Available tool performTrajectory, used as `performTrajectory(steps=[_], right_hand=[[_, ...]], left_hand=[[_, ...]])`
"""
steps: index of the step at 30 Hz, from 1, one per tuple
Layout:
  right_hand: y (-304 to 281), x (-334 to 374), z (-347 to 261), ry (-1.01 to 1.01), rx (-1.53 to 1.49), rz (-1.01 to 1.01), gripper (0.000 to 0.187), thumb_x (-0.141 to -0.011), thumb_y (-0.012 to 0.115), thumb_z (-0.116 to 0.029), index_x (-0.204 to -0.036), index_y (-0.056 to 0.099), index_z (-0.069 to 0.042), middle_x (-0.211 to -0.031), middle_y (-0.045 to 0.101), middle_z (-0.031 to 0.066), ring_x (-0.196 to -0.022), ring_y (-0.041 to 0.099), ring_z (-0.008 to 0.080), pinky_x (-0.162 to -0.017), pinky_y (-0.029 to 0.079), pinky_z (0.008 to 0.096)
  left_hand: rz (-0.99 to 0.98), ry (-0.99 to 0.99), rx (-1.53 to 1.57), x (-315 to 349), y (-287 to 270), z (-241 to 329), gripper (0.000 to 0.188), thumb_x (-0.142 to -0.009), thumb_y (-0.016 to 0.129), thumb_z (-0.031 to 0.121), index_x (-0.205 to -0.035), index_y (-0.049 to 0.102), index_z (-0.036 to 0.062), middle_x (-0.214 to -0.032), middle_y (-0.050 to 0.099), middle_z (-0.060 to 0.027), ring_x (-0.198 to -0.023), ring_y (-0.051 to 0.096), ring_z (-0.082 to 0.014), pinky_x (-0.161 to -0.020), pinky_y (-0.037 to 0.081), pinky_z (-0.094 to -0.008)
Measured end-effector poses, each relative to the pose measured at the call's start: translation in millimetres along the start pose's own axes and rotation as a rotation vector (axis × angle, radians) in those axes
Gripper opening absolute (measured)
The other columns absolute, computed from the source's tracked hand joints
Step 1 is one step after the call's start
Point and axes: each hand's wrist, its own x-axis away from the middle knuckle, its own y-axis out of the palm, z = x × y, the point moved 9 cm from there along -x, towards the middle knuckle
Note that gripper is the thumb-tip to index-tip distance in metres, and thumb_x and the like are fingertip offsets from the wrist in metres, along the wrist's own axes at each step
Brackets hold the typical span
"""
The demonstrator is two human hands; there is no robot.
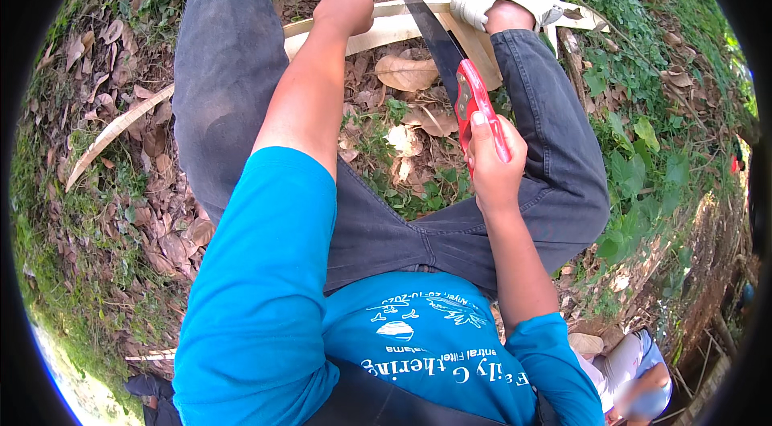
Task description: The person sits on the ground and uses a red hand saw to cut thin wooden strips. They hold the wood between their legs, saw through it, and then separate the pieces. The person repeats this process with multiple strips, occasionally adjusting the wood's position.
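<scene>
Slantwise over Pale Wood: a Handsaw [438,44] Gripped One-Handed

The handsaw is seen between the spread legs, its dark blade crossing the view of a pale wooden strip [390,30] near the ground. Whether the strip is touched by the blade cannot be told. The red handle [469,92] is clasped in the right hand [497,156], with the thumb laid along it. The left hand [344,12], well apart from the right, is closed on the strip to the left of the blade, though its fingertips are hidden. Close on the right, a wider board [476,48] is seen beside the right foot [508,6], which is clad in white footwear. Leaf litter [161,241] and green plants [627,176] are spread around the legs.

The chief hazard is judged to lie in the blade's nearness to both the left hand and the right foot: should the strip be held loosely or be rocked on the uneven ground, the edge could be made to skip sideways. Binding or bending of the blade might be caused by a twisted wrist.
</scene>
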Motion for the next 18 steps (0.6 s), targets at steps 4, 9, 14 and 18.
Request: performTrajectory(steps=[4,9,14,18], right_hand=[[0,4,3,0.025,0.009,-0.033,0.031,-0.104,0.066,-0.02,-0.077,0.06,-0.004,-0.066,0.05,-0.005,-0.06,0.041,0.0036,-0.054,0.033,0.0263],[-13,16,-13,0.113,-0.007,-0.074,0.027,-0.104,0.064,-0.022,-0.084,0.063,-0.004,-0.067,0.053,-0.0041,-0.057,0.046,0.0034,-0.052,0.036,0.0244],[-51,51,-37,0.108,0.027,-0.074,0.026,-0.105,0.064,-0.023,-0.089,0.066,-0.003,-0.067,0.056,-0.0026,-0.057,0.05,0.0038,-0.051,0.038,0.0231],[-27,3,-4,0.02,0.036,-0.04,0.03,-0.103,0.067,-0.023,-0.082,0.063,-0.003,-0.065,0.055,-0.0022,-0.055,0.048,0.0048,-0.05,0.037,0.0247]], left_hand=[[-0.041,-0.009,-0.011,2,-2,8,0.029,-0.091,0.059,0.013,-0.114,0.078,0.0101,-0.12,0.075,-0.0138,-0.11,0.072,-0.0338,-0.092,0.06,-0.0464],[-0.035,-0.012,-0.003,0,0,3,0.029,-0.091,0.059,0.013,-0.114,0.077,0.0101,-0.121,0.075,-0.0137,-0.111,0.072,-0.0339,-0.091,0.06,-0.047],[-0.019,-0.031,-0.015,2,0,1,0.03,-0.091,0.06,0.013,-0.115,0.077,0.0106,-0.121,0.075,-0.0137,-0.111,0.072,-0.034,-0.091,0.06,-0.0476],[0.014,-0.022,-0.012,1,0,2,0.028,-0.092,0.063,0.023,-0.114,0.077,0.0108,-0.117,0.075,-0.016,-0.107,0.073,-0.0363,-0.091,0.06,-0.0484]])
